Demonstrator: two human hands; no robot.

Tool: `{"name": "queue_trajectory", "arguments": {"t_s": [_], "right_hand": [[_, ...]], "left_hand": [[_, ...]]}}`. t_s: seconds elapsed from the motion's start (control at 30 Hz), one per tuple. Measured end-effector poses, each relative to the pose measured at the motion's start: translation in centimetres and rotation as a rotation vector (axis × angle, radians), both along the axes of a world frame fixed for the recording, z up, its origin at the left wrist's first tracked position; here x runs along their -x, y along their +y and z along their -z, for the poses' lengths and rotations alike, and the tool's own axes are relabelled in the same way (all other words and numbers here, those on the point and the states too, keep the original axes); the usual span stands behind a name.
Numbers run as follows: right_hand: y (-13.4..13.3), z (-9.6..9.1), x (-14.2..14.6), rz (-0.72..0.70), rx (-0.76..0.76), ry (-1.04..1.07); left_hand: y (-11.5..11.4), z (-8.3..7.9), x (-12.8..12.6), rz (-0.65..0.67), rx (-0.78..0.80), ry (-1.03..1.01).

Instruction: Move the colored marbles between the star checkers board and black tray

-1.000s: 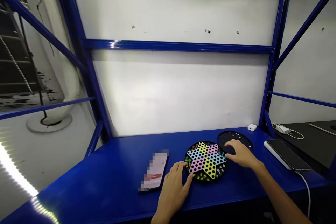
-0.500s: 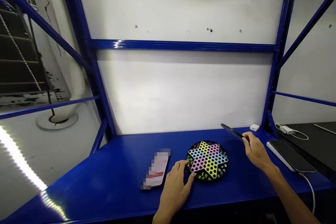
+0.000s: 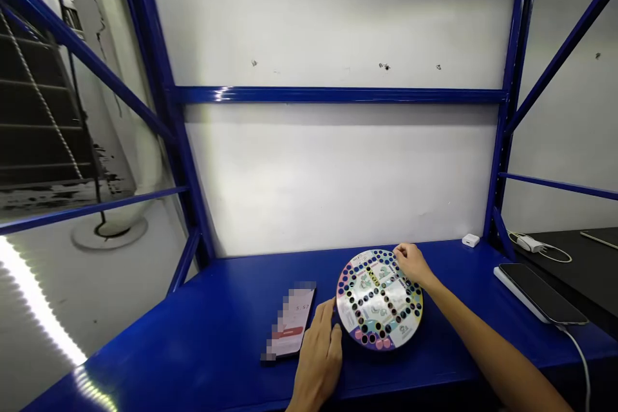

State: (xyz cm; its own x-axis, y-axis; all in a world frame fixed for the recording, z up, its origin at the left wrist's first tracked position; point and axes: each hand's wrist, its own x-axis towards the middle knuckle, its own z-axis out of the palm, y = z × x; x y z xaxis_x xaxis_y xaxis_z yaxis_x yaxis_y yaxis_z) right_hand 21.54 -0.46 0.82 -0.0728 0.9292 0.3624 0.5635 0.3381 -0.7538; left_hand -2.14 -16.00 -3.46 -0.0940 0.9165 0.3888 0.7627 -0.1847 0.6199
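A round white game board, printed in colours and dotted with holes, lies over the spot of the star-patterned Chinese checkers board, which it hides. My right hand pinches its upper right rim between thumb and fingers. At its left edge, my left hand rests on the blue tabletop with fingers stretched out, the fingertips against or very close to the rim. I cannot tell whether the round board lies fully flat. Left of that hand is a phone with a lit, partly pixelated screen.
To the right, a dark-screened phone lies on a white block with a cable. A small white box sits near the back edge. Blue frame posts rise at both sides before a white wall.
My right hand has brought the round board left and down over the star-patterned board, turning its printed face up. My left hand has shifted slightly down and left, staying at the edge.
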Motion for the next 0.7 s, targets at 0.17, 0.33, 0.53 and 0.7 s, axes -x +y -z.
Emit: {"name": "queue_trajectory", "arguments": {"t_s": [0.17, 0.33, 0.53, 0.7], "right_hand": [[1.4, 2.1, -0.1, 0.076, 0.068, -0.231], [0.7, 3.6, -0.1, 0.089, 0.091, -0.479], [-0.4, 3.6, 0.3, -0.054, 0.157, -0.494], [-1.4, 2.9, 0.2, -0.217, 0.188, -0.528]], "left_hand": [[0.6, 1.4, 0.0, -0.068, 0.095, 0.153], [0.7, 0.9, -0.5, 0.028, 0.14, 0.297], [3.2, -1.2, -1.3, 0.087, 0.275, 0.49], [8.2, -4.3, -2.3, 0.17, 0.341, 0.65]]}}
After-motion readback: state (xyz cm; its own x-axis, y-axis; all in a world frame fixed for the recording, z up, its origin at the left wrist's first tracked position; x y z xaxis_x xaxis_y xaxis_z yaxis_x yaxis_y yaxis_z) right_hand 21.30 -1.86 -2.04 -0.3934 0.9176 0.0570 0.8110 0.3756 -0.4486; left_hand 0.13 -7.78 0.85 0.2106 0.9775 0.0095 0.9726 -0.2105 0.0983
